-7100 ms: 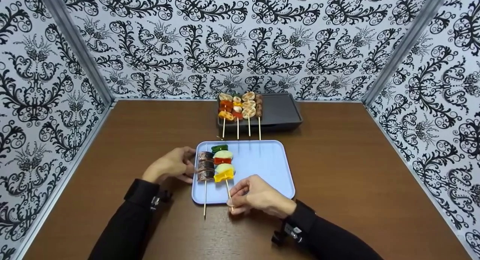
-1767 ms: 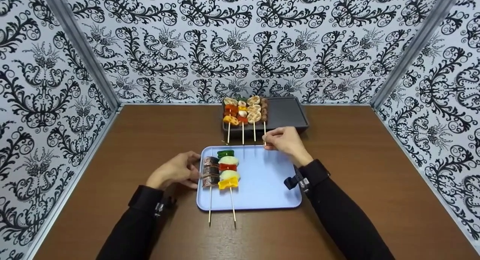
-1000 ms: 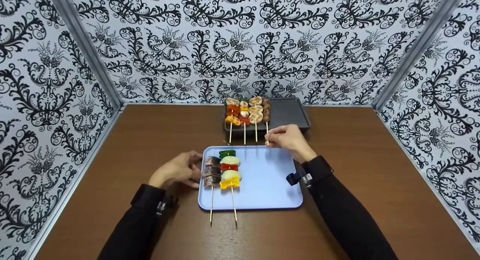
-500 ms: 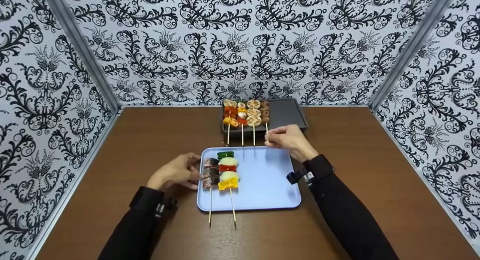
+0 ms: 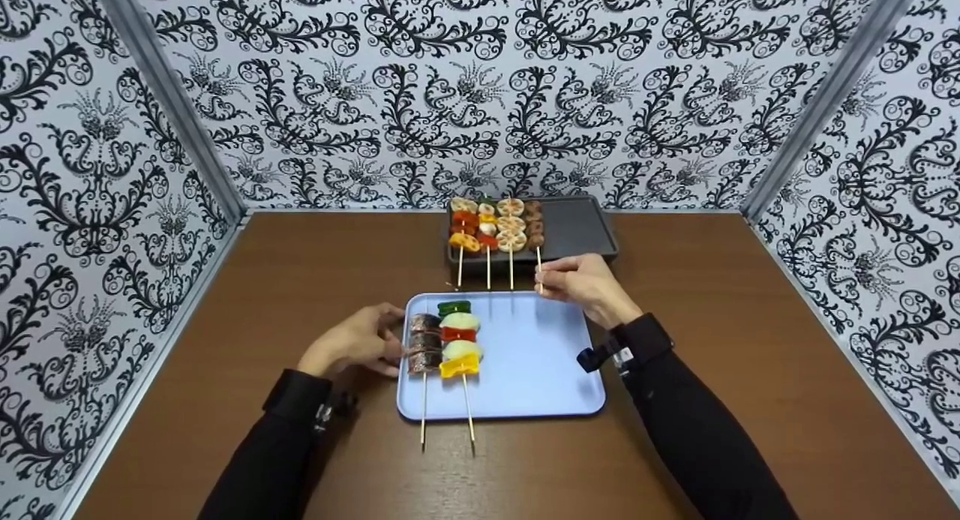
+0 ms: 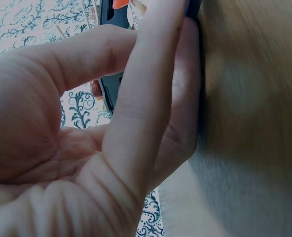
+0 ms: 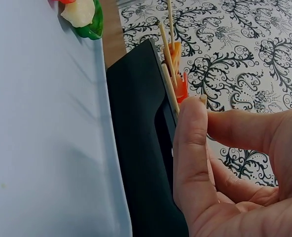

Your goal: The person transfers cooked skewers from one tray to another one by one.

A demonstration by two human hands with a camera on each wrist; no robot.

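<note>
My right hand pinches the stick of a meatball skewer between thumb and fingers. The meatballs sit on the dark grill plate, rightmost in a row of skewers. In the right wrist view the stick's tip peeks out between thumb and index finger. With bent fingers, my left hand grips the left edge of the light blue tray. On the tray's left side lie a dark meat skewer and a vegetable skewer with green, white, red and yellow pieces; their sticks overhang the near edge.
Beside the meatballs stand a lotus root skewer and two mixed vegetable skewers, a middle one and a left one. Their sticks reach over the grill's front towards the tray. Patterned walls enclose the brown table.
My right hand has let go of the vegetable skewer on the tray, moved forward and taken the meatball skewer's stick, lately shifting it slightly right. My left hand has stayed at the tray's edge.
</note>
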